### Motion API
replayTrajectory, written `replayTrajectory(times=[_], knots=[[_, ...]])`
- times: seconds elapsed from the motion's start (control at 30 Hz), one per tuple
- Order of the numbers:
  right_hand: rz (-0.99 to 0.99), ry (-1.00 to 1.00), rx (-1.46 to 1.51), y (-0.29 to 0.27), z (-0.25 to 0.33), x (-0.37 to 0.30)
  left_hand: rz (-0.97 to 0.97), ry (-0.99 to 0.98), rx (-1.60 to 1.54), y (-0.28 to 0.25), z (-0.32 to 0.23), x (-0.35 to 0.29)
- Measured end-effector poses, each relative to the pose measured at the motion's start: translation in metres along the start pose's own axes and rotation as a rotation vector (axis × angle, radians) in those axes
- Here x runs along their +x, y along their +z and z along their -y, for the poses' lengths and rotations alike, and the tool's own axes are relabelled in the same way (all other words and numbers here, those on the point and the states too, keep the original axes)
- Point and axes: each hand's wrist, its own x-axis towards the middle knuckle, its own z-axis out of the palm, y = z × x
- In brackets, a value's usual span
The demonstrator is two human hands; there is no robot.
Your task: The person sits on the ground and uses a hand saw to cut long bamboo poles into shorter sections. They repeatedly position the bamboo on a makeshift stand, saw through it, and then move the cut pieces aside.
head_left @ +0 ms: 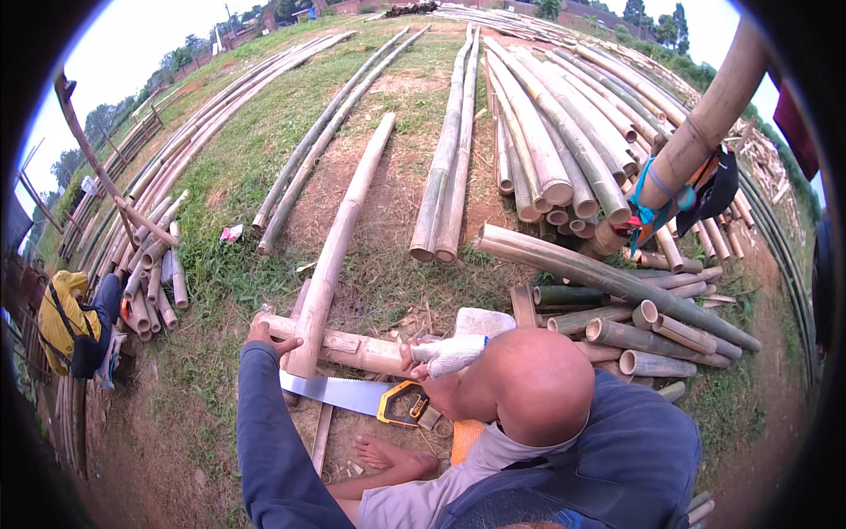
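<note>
My left hand (264, 331), bare below a dark blue sleeve, is closed around the left end of a short bamboo length (361, 350) lying crosswise before me. My right hand (451, 353), in a white knit glove with a blue cuff, grips near its right end; my raised bare knee (539, 375) hides the wrist. A long bamboo pole (339, 236) reaches away from me, its near end overlapping the crosswise length. Just below lies a hand saw (344, 392) with a yellow and black handle, teeth toward the bamboo. My bare foot (379, 450) is nearer than the saw.
Bamboo poles are stacked ahead to the right (564, 132), with shorter cut pieces (648, 339) beside me. A pale block (485, 321) stands past my glove. At right, a slanted post (696, 132) carries a tied cloth. A person in yellow (66, 322) is at far left.
</note>
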Motion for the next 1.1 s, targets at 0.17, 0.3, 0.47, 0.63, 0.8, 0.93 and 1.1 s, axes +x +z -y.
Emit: replayTrajectory(times=[0.17, 0.3, 0.47, 0.63, 0.8, 0.93, 1.1], knots=[[-0.019, 0.116, 0.151, 0.025, -0.005, 0.043, 0.09, -0.113, -0.052, 0.117, 0.006, 0.003], [-0.089, 0.176, 0.285, 0.026, -0.017, 0.091, 0.032, -0.016, -0.163, 0.108, -0.006, -0.028], [-0.329, 0.227, 0.935, 0.006, -0.037, 0.145, 0.137, 0.016, -0.442, 0.082, -0.014, -0.121], [-0.061, 0.033, 1.118, 0.023, -0.047, 0.163, 0.097, -0.096, -0.618, 0.103, -0.028, -0.249], [-0.01, 0.331, 1.179, 0.051, -0.076, 0.159, -0.096, -0.186, -0.43, 0.127, -0.046, -0.323], [-0.096, 0.38, 1.06, 0.048, -0.084, 0.143, -0.164, -0.163, -0.379, 0.138, -0.056, -0.337], [-0.151, -0.029, 0.914, 0.034, -0.023, 0.107, -0.349, 0.016, -0.434, 0.115, -0.074, -0.312]])
